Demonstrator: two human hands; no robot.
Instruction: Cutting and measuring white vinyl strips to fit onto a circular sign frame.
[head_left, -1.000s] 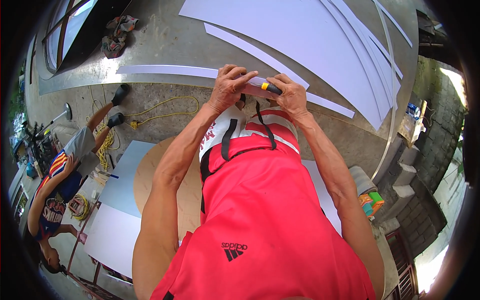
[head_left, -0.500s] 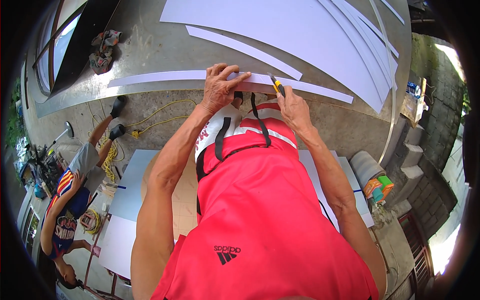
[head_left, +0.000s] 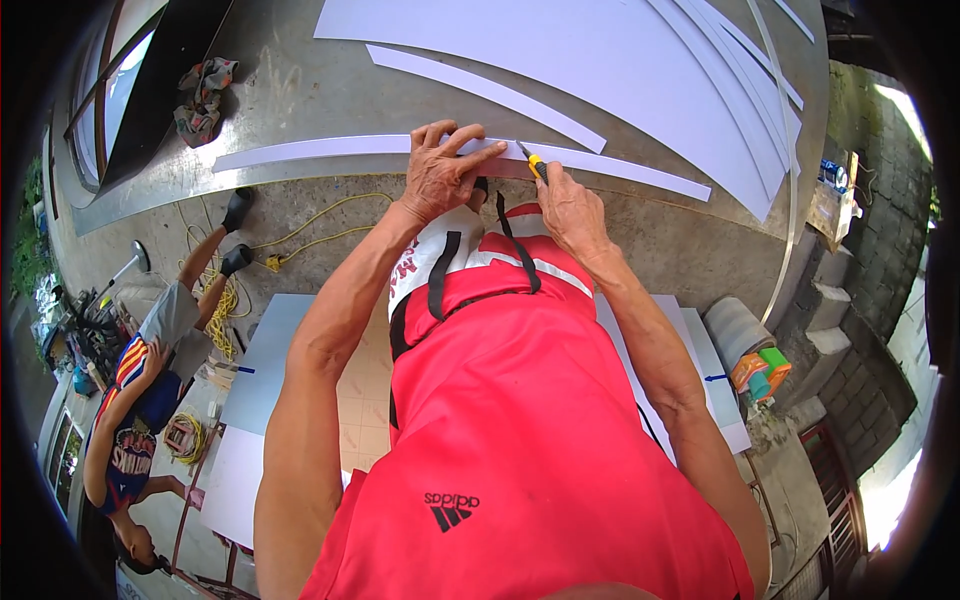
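Observation:
A long narrow white strip (head_left: 300, 152) lies across the concrete floor. My left hand (head_left: 440, 175) presses flat on the strip near its middle, fingers spread. Just to its right my right hand (head_left: 565, 205) grips a yellow utility knife (head_left: 533, 162), whose blade tip touches the strip beside my left fingertips. My red shirt fills the lower middle of the view and hides the ground below my arms.
Large white sheets (head_left: 600, 50) and a second white strip (head_left: 490, 92) lie beyond. A yellow cord (head_left: 310, 225) runs on the floor. Another person (head_left: 140, 390) sits at the left. A white board (head_left: 260, 380) rests below me, and a rag (head_left: 203, 95) lies far left.
Both hands have shifted along the strip, and the knife has turned from lying across my fingers to pointing blade-down on the strip. The view has tilted down slightly.

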